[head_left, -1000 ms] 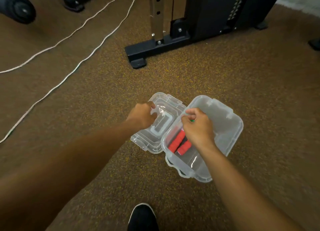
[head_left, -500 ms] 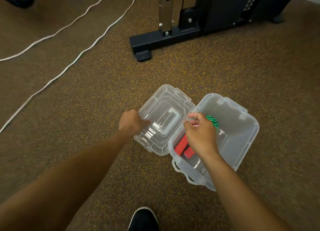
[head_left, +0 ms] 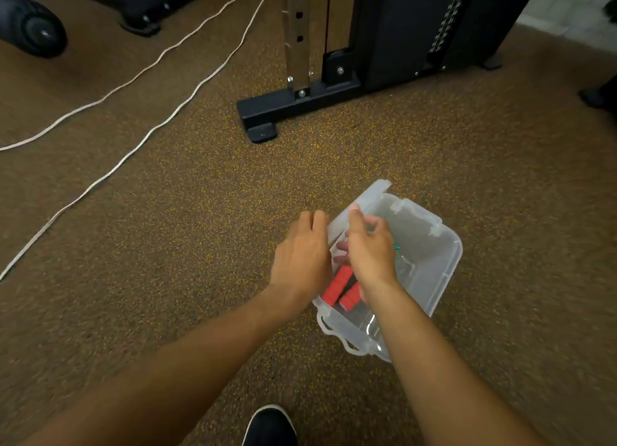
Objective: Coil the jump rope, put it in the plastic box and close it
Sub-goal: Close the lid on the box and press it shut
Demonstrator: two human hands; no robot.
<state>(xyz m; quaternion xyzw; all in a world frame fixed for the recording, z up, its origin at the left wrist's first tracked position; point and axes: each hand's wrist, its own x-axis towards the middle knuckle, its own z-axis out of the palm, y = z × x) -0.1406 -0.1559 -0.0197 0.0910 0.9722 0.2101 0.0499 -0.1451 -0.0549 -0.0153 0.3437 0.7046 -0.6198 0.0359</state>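
One head-worn wide-angle view looks steeply down and forward at the speckled brown floor [head_left: 187, 232]. Both forearms reach in from the bottom edge, close to the lens, toward the frame's centre. A black shoe toe [head_left: 269, 425] sits at the bottom edge; a black machine base [head_left: 293, 106] lies farther ahead, near the top.

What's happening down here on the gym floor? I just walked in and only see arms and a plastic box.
A person is packing a jump rope into a clear plastic box on the floor. The red handles and a bit of green rope are already inside. The left hand holds the lid, raised on edge, and the right hand is at its rim. The box isn't closed yet.
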